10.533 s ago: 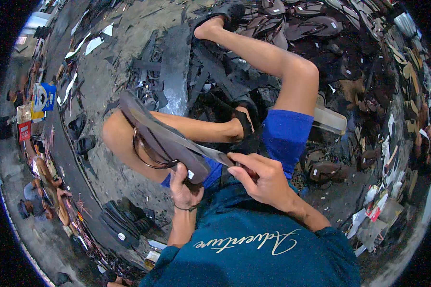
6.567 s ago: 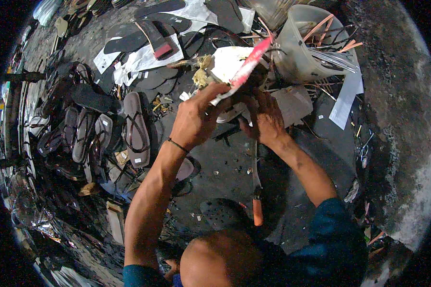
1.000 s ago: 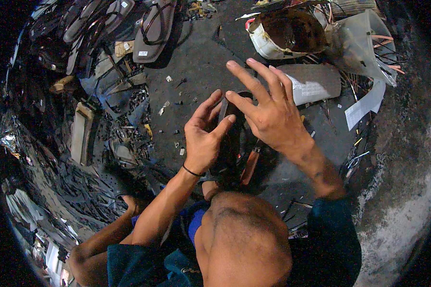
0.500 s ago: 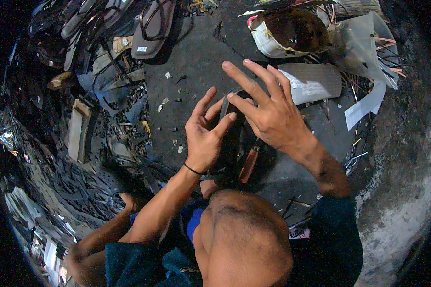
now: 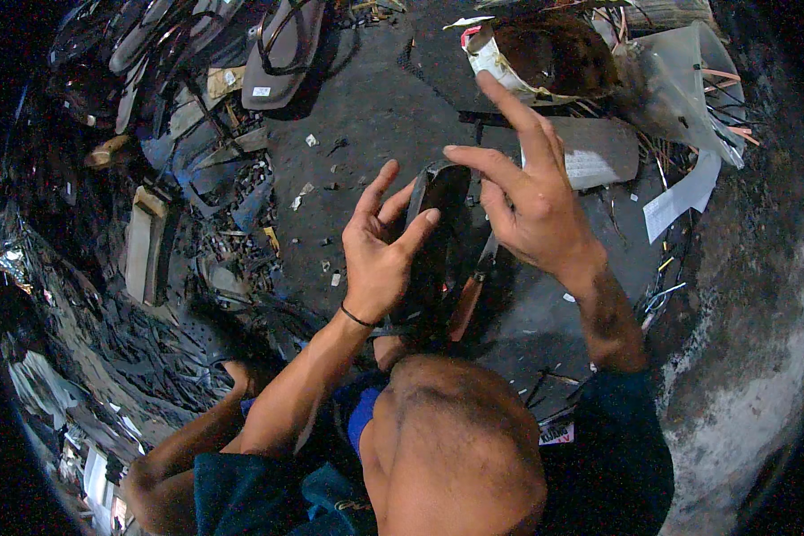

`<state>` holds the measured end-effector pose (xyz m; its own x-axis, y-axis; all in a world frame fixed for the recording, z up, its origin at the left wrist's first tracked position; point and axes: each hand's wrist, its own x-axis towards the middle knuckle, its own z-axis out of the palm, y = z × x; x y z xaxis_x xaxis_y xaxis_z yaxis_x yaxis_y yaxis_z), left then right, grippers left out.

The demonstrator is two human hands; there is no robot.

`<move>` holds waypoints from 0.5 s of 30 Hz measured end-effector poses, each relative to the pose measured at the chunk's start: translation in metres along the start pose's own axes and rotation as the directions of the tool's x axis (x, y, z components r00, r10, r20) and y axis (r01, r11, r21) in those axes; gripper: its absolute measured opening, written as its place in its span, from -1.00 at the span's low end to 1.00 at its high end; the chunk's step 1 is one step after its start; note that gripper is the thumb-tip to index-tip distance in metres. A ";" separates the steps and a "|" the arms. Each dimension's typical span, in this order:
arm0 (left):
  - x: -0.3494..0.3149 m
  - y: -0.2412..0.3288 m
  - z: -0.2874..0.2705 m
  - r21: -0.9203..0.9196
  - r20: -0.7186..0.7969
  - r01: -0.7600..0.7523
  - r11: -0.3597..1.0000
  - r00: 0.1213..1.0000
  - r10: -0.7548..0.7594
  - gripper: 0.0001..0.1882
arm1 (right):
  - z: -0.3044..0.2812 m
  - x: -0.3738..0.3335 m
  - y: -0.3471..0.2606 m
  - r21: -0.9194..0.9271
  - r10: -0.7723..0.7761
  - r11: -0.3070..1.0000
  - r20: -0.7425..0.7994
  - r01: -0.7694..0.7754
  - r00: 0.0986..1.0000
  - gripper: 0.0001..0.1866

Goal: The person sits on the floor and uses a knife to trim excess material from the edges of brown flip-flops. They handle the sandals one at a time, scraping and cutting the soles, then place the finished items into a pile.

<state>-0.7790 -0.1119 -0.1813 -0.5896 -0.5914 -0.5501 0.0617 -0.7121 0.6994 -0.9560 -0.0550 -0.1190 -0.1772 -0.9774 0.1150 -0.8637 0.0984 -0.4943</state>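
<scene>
My left hand grips a dark sandal sole by its left side, the thumb lying over its top face and the fingers around the outer edge. The sole stands tilted above my knees, its rounded end pointing away from me. My right hand has its fingers spread and holds nothing; one fingertip is at the rounded end of the sole, and whether it touches is hard to tell. Below the right hand lies a knife with a wooden handle, its blade partly showing beside the sole.
Finished-looking sandals lie at the far left. A brown-stained container stands at the back, with a grey sole piece before it and a clear plastic bag to the right. A pale block sits among dark scraps at left.
My right hand has drawn back slightly to the right, its fingers spreading wider and uncovering more of the sole's far end. The left hand keeps its hold, almost unmoved.
</scene>
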 end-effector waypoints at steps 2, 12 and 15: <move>-0.002 0.001 0.001 0.006 0.012 -0.004 1.000 1.000 0.004 -0.25 | 0.000 0.001 -0.002 -0.059 -0.014 0.998 0.064 0.018 0.998 -0.59; -0.005 -0.003 0.004 -0.024 0.049 -0.017 1.000 0.999 0.018 -0.26 | -0.005 0.008 -0.004 -0.282 -0.246 0.907 0.251 0.314 0.936 -0.80; -0.005 -0.003 0.005 0.014 0.058 -0.006 1.000 0.998 0.005 -0.27 | -0.014 0.009 -0.004 -0.251 -0.240 0.915 0.291 0.316 0.926 -0.81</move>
<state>-0.7808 -0.1051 -0.1781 -0.6352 -0.5721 -0.5188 0.0537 -0.7029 0.7093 -0.9609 -0.0613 -0.1037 0.1805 -0.9833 -0.0252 -0.9648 -0.1720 -0.1992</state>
